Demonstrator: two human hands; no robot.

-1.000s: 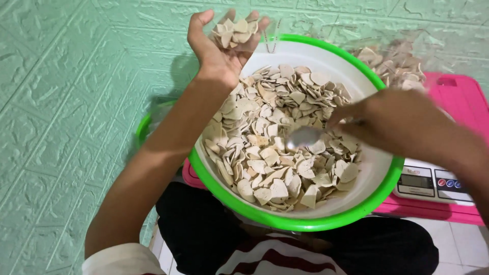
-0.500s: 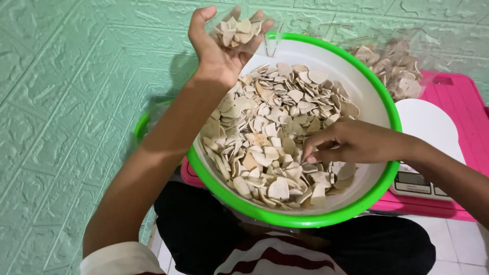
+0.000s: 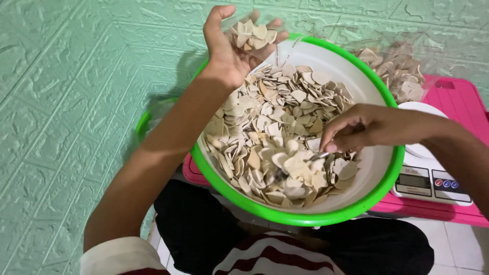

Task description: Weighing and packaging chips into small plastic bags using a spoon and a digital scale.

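A white bowl with a green rim [image 3: 356, 211] rests on my lap, filled with several pale, flat cracker chips [image 3: 275, 117]. My left hand [image 3: 229, 48] is raised over the bowl's far rim, cupped around a clear plastic bag holding a handful of chips [image 3: 254, 33]. My right hand [image 3: 364, 127] reaches in from the right and grips a metal spoon [image 3: 298, 165], whose bowl is dug under a heap of chips near the front.
A clear bag of chips [image 3: 397, 71] lies behind the bowl on a pink board [image 3: 461, 102]. A white digital kitchen scale [image 3: 433, 178] sits on that board at the right. A second green rim [image 3: 142, 125] peeks out left. Green embossed wall behind.
My right hand went from the spoon raised, down into the chips, and now lifts a spoonful near the front. My left hand with the bag drifted slightly right.
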